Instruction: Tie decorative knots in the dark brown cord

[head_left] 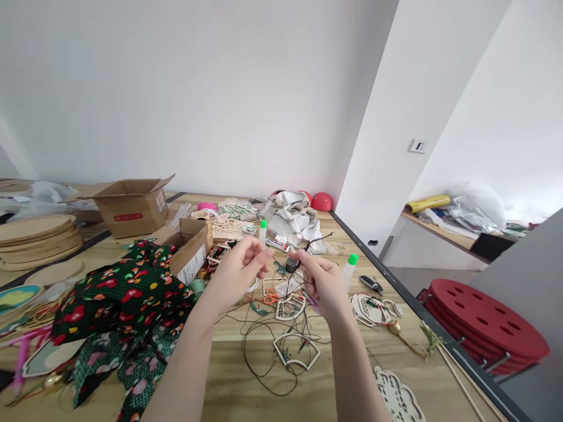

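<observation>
Both of my hands are raised over the middle of the table, a short gap between them. My left hand is closed, thumb against the curled fingers; what it pinches is too small to make out. My right hand pinches a thin black cord, whose end sticks up past the fingers. Loops of dark cord hang or lie below, around a pale fan-shaped frame. Orange-handled scissors and a dark spool lie between and beyond my hands.
Patterned dark fabric and a small open carton are at left, a larger cardboard box behind. Glue bottles with green caps, a car key and wooden cutouts lie right. Red stools stand beyond the table edge.
</observation>
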### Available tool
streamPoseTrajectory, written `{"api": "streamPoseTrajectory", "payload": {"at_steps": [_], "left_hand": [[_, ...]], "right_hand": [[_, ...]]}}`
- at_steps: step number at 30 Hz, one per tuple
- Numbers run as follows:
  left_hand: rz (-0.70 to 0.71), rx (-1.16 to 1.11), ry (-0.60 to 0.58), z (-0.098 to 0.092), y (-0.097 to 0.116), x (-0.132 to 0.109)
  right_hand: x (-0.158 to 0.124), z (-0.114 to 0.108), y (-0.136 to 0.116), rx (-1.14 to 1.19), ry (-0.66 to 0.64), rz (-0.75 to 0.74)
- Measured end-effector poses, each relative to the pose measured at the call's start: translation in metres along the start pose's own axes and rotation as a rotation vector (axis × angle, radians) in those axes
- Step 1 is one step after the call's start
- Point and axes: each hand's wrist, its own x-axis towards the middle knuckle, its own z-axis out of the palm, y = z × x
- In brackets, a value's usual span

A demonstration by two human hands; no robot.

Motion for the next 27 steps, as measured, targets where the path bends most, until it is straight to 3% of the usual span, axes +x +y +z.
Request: {"api": "streamPoseTrajectory", "payload": {"at_steps": [4,8,11,14,18,22,27], "left_hand": [[-0.019,0.257,0.048,-0.016,-0.016,0.002],[0.106,0.492,0.042,-0.021,-0.022,0.004],[0.149,0.410,-0.114,-0.012,-0.012,0.000],[0.097,0.251,-0.272,0.002,-0.001,-0.003],[0.030,0.127,-0.296,0.011,0.002,-0.002],[-0.031,0.127,-0.287,0.005,-0.001,-0.001],[-0.035,0.022,-0.278,0.008,0.003,0.001]], "right_hand": [[-0.002,0.001,-0.001,-0.080,0.002,-0.026],[-0.003,0.001,-0.001,-0.124,-0.010,-0.003],[-0.004,0.002,-0.002,-0.144,-0.027,0.002],[-0.005,0.002,-0.004,-0.157,-0.042,0.000],[-0.005,0.003,-0.006,-0.162,-0.045,0.000],[-0.006,0.002,-0.006,-0.215,-0.046,-0.010],[-0.006,0.005,-0.005,-0.301,-0.154,-0.024]]}}
